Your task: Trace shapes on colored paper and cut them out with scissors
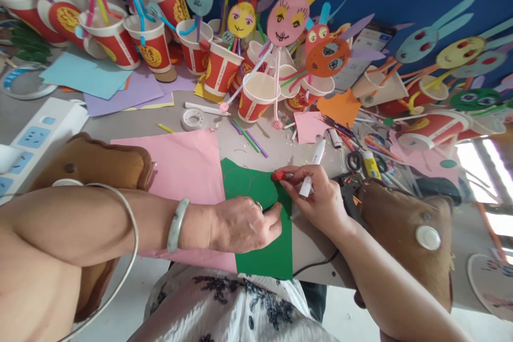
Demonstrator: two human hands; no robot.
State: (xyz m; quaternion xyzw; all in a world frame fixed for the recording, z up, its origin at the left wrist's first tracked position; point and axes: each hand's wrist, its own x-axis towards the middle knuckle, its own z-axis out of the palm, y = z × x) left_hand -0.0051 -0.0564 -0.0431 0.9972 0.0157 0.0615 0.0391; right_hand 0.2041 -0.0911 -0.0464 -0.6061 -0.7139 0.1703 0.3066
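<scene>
Green sheet (264,259): lies on the table (152,123) under the left hand (244,224). Left fingers: curled close together over the sheet; whether they pinch anything cannot be told. Right hand (316,189), at 2 o'clock from the left: thumb and forefinger pinch a red piece (279,175) at the sheet's upper right edge; a white marker (318,152) passes between the fingers. Pink sheet (184,155): beside the green, at 9 o'clock. Paper cup (252,108): at 12 o'clock, beyond the green sheet
</scene>
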